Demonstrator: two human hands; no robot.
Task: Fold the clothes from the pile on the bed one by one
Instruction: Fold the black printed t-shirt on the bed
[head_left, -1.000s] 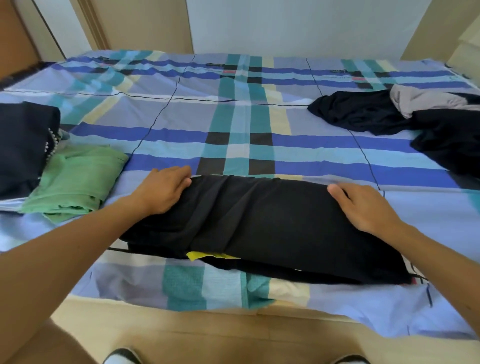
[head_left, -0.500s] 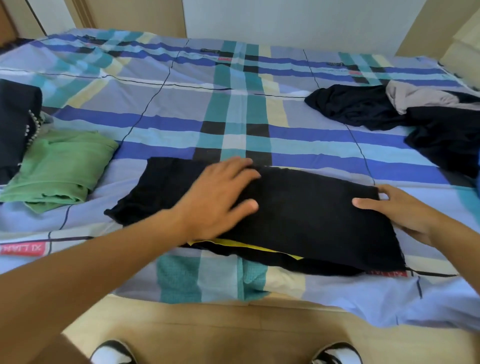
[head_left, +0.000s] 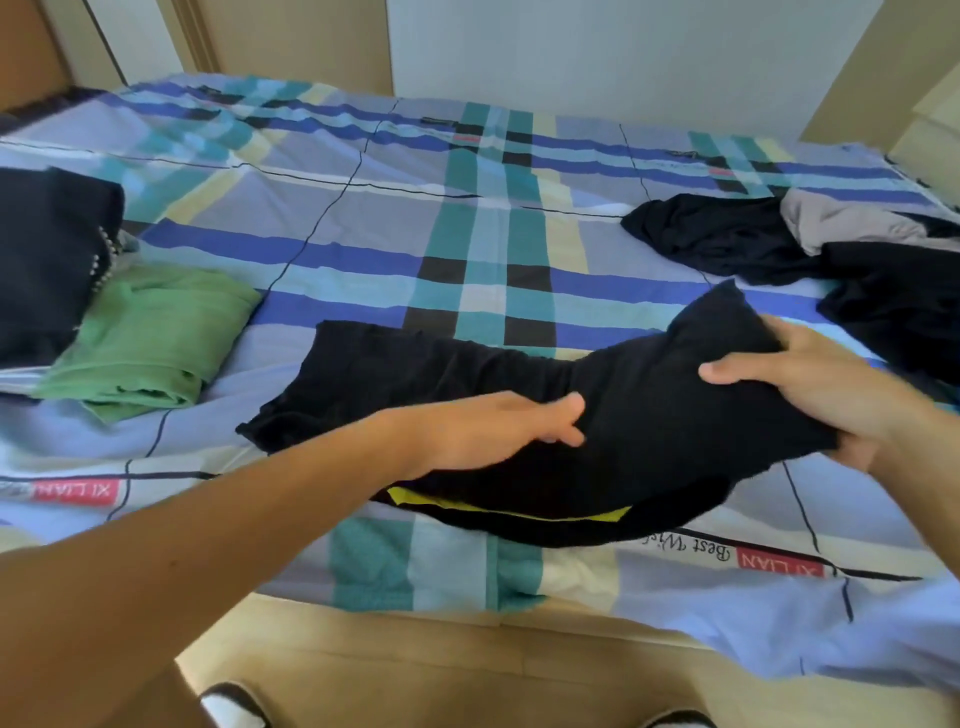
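Note:
A black garment (head_left: 426, 374) with a yellow edge lies folded lengthwise near the front of the bed (head_left: 363, 218). My right hand (head_left: 810, 384) grips its right end and holds it lifted off the sheet, thumb on top. My left hand (head_left: 498, 431) lies on the middle of the garment with the fingers bent on the cloth. The left end of the garment rests flat on the bed. A pile of unfolded clothes (head_left: 753, 239), black and grey, lies at the right.
A folded green garment (head_left: 150, 338) and a dark folded one with beads (head_left: 47, 260) sit at the left edge. The bed's front edge and wooden floor (head_left: 415, 675) are below, with my shoes showing. Walls stand behind the bed.
My right hand has gripped the garment's right end and raised it, moving it leftward. My left hand slid from the left end to the middle of the cloth.

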